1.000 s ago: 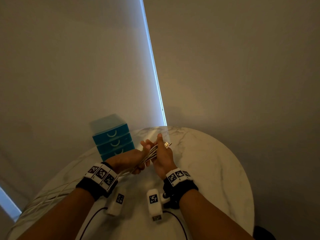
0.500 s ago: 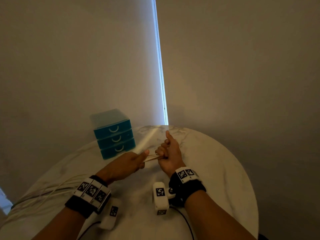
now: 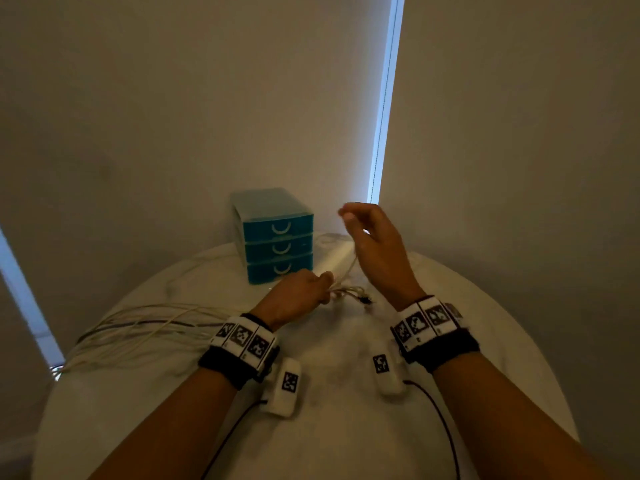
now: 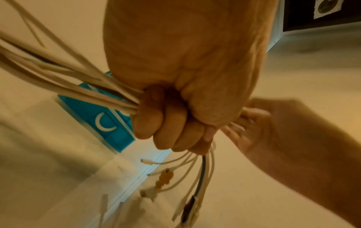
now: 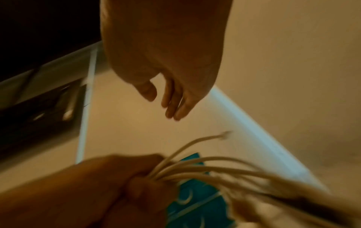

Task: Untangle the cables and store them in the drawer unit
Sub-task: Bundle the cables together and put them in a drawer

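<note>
My left hand [image 3: 320, 289] grips a bundle of several pale cables [image 3: 145, 323] in a fist just in front of the teal three-drawer unit [image 3: 278, 247], whose drawers are all shut. The cables trail left across the round marble table [image 3: 467, 341] and over its edge. Their short connector ends [image 3: 353, 294] fan out of the fist to the right. In the left wrist view the curled fingers [image 4: 168, 123] wrap the bundle, one dark lead [image 4: 201, 174] among the white ones. My right hand [image 3: 346, 216] is raised above the fist, its thumb and fingers [image 5: 173, 106] apart and empty.
The drawer unit stands at the table's far edge against a plain wall. A bright strip of window [image 3: 384, 116] runs down beside a blind. Two white wrist camera units [image 3: 285, 389] with black leads hang under my forearms. The table edge curves away on both sides.
My right hand has let go of the bundle and lifted up and away. The left hand keeps its grip, and the connector ends now fan out freely.
</note>
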The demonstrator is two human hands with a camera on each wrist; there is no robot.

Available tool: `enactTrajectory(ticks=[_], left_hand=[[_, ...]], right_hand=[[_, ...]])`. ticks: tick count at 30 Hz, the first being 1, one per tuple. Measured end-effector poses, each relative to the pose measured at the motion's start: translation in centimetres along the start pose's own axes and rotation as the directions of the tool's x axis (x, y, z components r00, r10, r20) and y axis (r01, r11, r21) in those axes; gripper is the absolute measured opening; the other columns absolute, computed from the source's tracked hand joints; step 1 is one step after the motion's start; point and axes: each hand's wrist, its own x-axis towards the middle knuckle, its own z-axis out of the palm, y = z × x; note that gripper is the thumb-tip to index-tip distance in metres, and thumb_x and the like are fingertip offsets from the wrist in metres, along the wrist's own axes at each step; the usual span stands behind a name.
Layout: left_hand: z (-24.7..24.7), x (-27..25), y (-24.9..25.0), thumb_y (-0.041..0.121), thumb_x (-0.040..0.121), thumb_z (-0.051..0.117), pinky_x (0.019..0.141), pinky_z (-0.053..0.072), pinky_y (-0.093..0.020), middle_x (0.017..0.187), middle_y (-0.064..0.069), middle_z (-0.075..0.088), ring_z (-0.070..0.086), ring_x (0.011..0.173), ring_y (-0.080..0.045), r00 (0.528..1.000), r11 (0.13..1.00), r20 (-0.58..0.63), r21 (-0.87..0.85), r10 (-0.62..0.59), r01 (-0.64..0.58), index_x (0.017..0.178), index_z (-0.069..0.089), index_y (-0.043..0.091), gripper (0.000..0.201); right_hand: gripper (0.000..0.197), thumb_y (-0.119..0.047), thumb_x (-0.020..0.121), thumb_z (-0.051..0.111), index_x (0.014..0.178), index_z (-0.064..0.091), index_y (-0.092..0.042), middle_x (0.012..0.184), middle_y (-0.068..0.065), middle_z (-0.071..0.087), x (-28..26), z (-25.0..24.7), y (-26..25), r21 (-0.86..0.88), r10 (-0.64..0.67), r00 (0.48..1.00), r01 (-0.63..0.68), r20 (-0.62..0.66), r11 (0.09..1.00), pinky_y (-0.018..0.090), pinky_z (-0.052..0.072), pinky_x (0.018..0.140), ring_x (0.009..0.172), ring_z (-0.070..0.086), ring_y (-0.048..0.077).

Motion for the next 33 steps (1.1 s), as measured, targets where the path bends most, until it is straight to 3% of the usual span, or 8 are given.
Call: enactTrajectory(ticks=[2, 5, 10, 13, 16, 23, 26, 33], left_hand=[[0.0, 0.1, -0.1, 0.03, 0.108, 0.049, 0.063, 0.039, -0.029, 0.068, 0.007, 0.06, 0.052, 0.062, -0.008, 0.999, 1.0, 0.037, -0.016, 0.007, -0.007, 0.08, 0.071, 0.017, 0.038], [-0.5, -0.2, -0.3, 0.014, 0.097, 0.058, 0.059, 0.038, -0.028, 0.067, 0.005, 0.059, 0.049, 0.06, -0.009, 0.997, 0.997, 0.024, -0.032, 0.067, -0.066, 0.075, 0.066, 0.012, 0.024], [-2.0, -0.8, -0.8, 0.017, 0.11, 0.044, 0.049, 0.036, -0.012, 0.077, -0.003, 0.066, 0.048, 0.053, -0.003, 0.992, 0.991, 0.048, 0.072, 0.114, -0.117, 0.097, 0.068, 0.009, 0.029], [-2.2, -1.0, -1.2, 0.022, 0.112, 0.039, 0.046, 0.033, -0.013, 0.069, -0.003, 0.056, 0.042, 0.044, -0.003, 0.994, 0.994, 0.049, 0.031, 0.101, -0.103, 0.096, 0.065, 0.005, 0.035], [-2.1, -0.7, -1.5, 0.027, 0.111, 0.041, 0.048, 0.036, -0.019, 0.061, 0.001, 0.052, 0.041, 0.039, -0.002, 0.997, 0.998, 0.052, 0.003, 0.061, -0.062, 0.087, 0.064, 0.006, 0.039], [-2.3, -2.0, -0.8, 0.033, 0.113, 0.041, 0.053, 0.034, -0.015, 0.056, 0.008, 0.051, 0.043, 0.048, -0.001, 0.99, 0.988, 0.036, -0.084, 0.133, -0.13, 0.063, 0.055, 0.02, 0.053], [-2.7, -1.8, -1.2, 0.041, 0.112, 0.041, 0.054, 0.036, -0.021, 0.054, 0.006, 0.055, 0.044, 0.047, -0.003, 0.993, 0.974, 0.001, -0.196, 0.115, -0.113, 0.066, 0.063, 0.017, 0.056], [-3.8, -1.8, -2.7, 0.071, 0.105, 0.03, 0.053, 0.034, -0.023, 0.058, 0.008, 0.052, 0.04, 0.049, -0.007, 1.0, 0.983, 0.017, -0.183, -0.009, 0.012, 0.071, 0.062, 0.022, 0.068]], right_hand=[[0.025, -0.039, 0.113, 0.05, 0.127, 0.062, -0.022, 0.125, -0.007, 0.072, -0.1, 2.9, -1.3, -0.127, 0.012, 0.978, 0.015, 0.209, 0.992, 0.01, 0.053, 0.087, 0.114, 0.066, 0.0], [0.054, -0.065, 0.11, 0.031, 0.122, 0.06, -0.021, 0.114, 0.002, 0.075, -0.6, 5.0, -0.5, -0.296, 0.28, 0.9, -0.182, 0.333, 0.938, 0.037, 0.059, 0.089, 0.101, 0.071, 0.017], [0.107, -0.087, 0.095, 0.002, 0.094, 0.074, -0.008, 0.066, 0.004, 0.065, -1.9, 3.7, 0.0, -0.52, 0.52, 0.752, -0.278, 0.405, 0.807, 0.022, 0.044, 0.049, 0.05, 0.053, 0.012], [0.102, -0.094, 0.088, 0.003, 0.08, 0.069, -0.016, 0.066, 0.001, 0.058, -1.8, 3.4, 0.2, -0.522, 0.604, 0.652, -0.353, 0.459, 0.777, 0.018, 0.034, 0.046, 0.048, 0.042, 0.008], [0.108, -0.104, 0.076, 0.009, 0.092, 0.073, -0.018, 0.079, 0.006, 0.06, -1.1, 3.2, 0.9, -0.502, 0.669, 0.53, -0.444, 0.521, 0.742, 0.023, 0.031, 0.049, 0.051, 0.038, 0.01], [0.077, -0.087, 0.095, 0.022, 0.087, 0.06, -0.02, 0.061, -0.008, 0.036, -1.5, 1.1, -0.4, -0.306, 0.646, 0.359, -0.66, 0.673, 0.686, 0.015, 0.022, 0.038, 0.044, 0.027, 0.002], [0.062, -0.07, 0.105, 0.039, 0.074, 0.062, -0.022, 0.058, -0.01, 0.031, -2.1, 0.0, -0.4, -0.14, 0.555, 0.373, -0.725, 0.743, 0.675, 0.016, 0.015, 0.038, 0.043, 0.022, 0.002], [0.047, -0.053, 0.108, 0.051, 0.076, 0.057, -0.019, 0.056, -0.009, 0.026, -3.9, -0.8, 2.6, 0.449, 0.401, 0.688, -0.71, 0.604, 0.542, 0.023, 0.01, 0.045, 0.04, 0.017, 0.005]])
